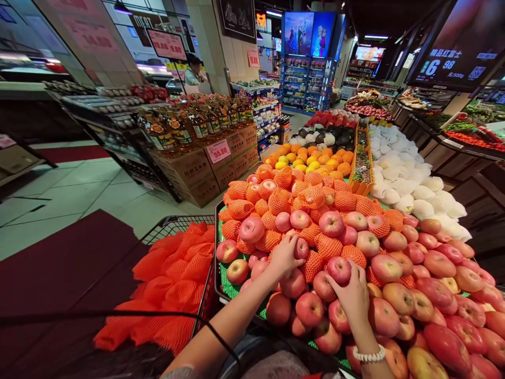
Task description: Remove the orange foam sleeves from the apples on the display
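Over the heaped display, my left hand (pixel 284 255) is closed around the side of a small red apple (pixel 302 249) that sits among others. To its right, my right hand (pixel 353 292), with a pale beaded bracelet at the wrist, grips another red apple (pixel 338 269) between thumb and fingers. Orange foam net sleeves (pixel 314 263) lie between the two hands, some wrapped around apples behind them. Loose apples (pixel 310 309) fill the front of the heap, below my hands. Whether either held apple is lifted off the heap, I cannot tell.
Left of the display stands a wire basket (pixel 173 222) full of orange-red foam nets (pixel 168 284). A dark cable (pixel 118 313) crosses the lower left. Bottled oil (pixel 181 129) stands on cartons (pixel 197 176) farther back. White-wrapped fruit (pixel 414 195) lies at the right, and a person (pixel 194 73) stands in the background.
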A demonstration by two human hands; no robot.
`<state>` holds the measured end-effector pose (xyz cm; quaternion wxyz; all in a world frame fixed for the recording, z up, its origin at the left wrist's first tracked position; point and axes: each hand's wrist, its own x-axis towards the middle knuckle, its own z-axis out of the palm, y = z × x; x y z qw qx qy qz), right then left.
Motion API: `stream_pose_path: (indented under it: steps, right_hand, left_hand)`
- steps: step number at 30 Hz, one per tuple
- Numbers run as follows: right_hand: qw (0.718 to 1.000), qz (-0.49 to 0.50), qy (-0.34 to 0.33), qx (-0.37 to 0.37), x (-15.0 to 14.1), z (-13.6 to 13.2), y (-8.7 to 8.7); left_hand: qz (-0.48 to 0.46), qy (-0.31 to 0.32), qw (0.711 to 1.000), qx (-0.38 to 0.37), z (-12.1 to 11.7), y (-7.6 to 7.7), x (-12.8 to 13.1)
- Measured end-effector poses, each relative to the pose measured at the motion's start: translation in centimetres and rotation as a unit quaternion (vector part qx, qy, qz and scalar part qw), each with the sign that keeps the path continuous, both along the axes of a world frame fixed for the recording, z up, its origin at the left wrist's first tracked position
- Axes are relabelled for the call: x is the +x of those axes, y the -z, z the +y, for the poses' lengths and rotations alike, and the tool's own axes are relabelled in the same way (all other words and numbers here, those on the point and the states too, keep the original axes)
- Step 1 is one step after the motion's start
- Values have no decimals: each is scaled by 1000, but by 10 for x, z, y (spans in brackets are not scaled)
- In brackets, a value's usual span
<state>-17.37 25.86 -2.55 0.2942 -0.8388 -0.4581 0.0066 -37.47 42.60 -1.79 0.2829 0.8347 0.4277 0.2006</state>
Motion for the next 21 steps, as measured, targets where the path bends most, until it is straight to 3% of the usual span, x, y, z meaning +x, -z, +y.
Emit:
stream_pose_path:
  steps: [5, 7, 9, 13, 17, 21]
  right_hand:
    - [1000, 10, -5, 3, 1, 5, 5]
    - [1000, 27, -7, 12, 1, 5, 5]
    - [999, 35, -9, 12, 1, 4, 5]
    - [999, 40, -14, -1, 3, 2, 3]
    - [999, 16, -25, -27, 2, 2, -2]
    - [994, -101, -51, -1, -19, 15, -17]
  left_hand:
    - [-12, 155, 987, -38, 24, -2, -18]
    - [-33, 167, 985, -43, 28, -8, -31]
    - [-19, 113, 993, -30, 25, -15, -42]
    - [134, -43, 990, -27, 8, -21, -50]
    - [217, -93, 970, -49, -8, -20, -40]
    - [243, -111, 961, -76, -15, -26, -29]
